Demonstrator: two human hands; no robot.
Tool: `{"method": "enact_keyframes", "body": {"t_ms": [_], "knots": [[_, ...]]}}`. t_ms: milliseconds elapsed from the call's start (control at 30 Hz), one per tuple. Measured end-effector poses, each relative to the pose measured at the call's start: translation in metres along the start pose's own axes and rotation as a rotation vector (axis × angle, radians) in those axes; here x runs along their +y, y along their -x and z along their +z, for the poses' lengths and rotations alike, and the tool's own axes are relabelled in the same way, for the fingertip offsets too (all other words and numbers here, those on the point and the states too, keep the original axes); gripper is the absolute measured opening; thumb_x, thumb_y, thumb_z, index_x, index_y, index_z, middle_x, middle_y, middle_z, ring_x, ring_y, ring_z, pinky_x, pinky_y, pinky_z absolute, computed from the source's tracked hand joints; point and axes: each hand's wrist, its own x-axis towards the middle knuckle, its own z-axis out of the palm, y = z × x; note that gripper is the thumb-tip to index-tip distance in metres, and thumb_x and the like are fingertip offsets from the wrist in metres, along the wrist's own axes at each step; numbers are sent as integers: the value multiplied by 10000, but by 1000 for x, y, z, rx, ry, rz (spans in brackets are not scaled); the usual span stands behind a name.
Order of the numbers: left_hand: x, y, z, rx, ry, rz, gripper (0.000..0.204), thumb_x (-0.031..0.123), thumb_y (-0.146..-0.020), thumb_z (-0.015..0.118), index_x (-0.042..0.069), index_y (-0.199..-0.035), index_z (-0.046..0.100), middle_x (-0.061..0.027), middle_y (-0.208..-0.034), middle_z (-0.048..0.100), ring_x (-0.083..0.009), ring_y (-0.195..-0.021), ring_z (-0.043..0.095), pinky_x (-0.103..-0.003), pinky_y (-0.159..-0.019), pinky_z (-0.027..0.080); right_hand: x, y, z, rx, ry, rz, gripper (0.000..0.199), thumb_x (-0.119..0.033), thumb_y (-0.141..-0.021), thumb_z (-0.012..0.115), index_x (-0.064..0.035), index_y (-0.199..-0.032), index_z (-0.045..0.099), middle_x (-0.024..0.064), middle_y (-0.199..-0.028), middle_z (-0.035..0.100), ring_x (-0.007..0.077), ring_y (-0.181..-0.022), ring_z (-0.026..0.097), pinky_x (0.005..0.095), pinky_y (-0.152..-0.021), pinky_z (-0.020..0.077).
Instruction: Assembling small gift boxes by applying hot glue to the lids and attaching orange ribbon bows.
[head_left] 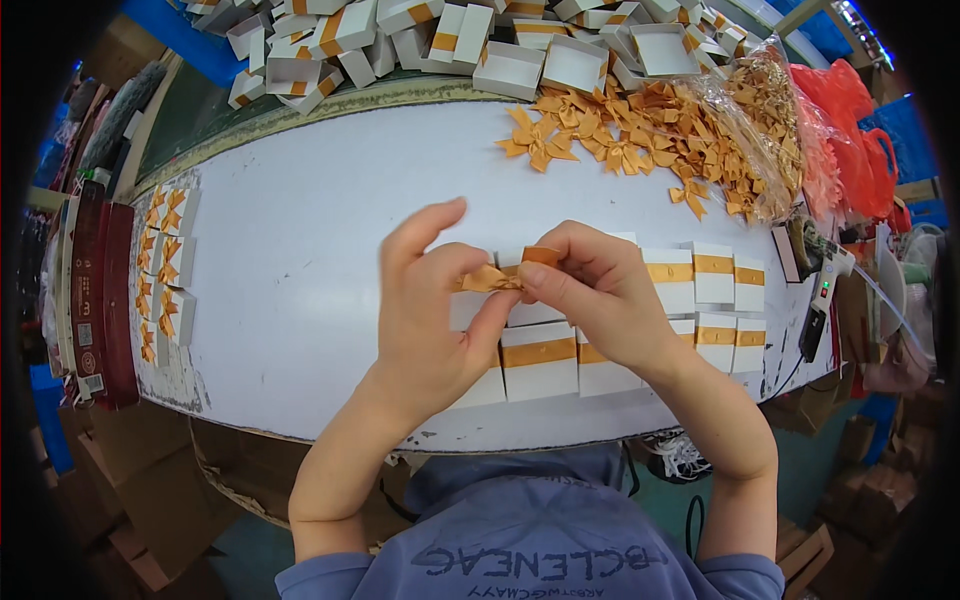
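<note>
A gold ribbon bow (490,279) is pinched between both of my hands, just above the white boxes. My left hand (425,300) grips the bow's left side between thumb and a finger, with another finger raised. My right hand (605,290) holds its right loop between thumb and fingertips. Beneath them, white boxes with gold bands (540,357) stand in two rows along the table's near side. My hands hide part of the upper row. Small light dots show on several bands.
Loose gold bows (640,130) lie heaped at the far right beside a red plastic bag (845,110). White box parts (510,70) are piled along the far edge. Bow-topped boxes (175,260) line the white table's (290,250) left end. A glue gun (825,280) is at the right.
</note>
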Motion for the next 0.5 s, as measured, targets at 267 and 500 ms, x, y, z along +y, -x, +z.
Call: {"method": "enact_keyframes", "body": {"t_ms": [267,500], "knots": [[-2,23,4,125,566,-282,527,-117,-718,626,21,-1140,342,-162,-1188,392,-169,-912,559,-246,-751,490,13,8,26,150,-315,-58,96,-86,-852,594,3,-887,588,-17,-773,578,30,-676,492,187,-605,416],[-22,36,-6,119,751,-619,276,-106,-777,565,-15,-1007,444,-124,-978,559,-168,-822,598,-235,-667,495,20,-15,36,160,17,33,140,-121,-834,601,18,-837,578,-13,-615,555,24,-589,481,198,-520,389]]}}
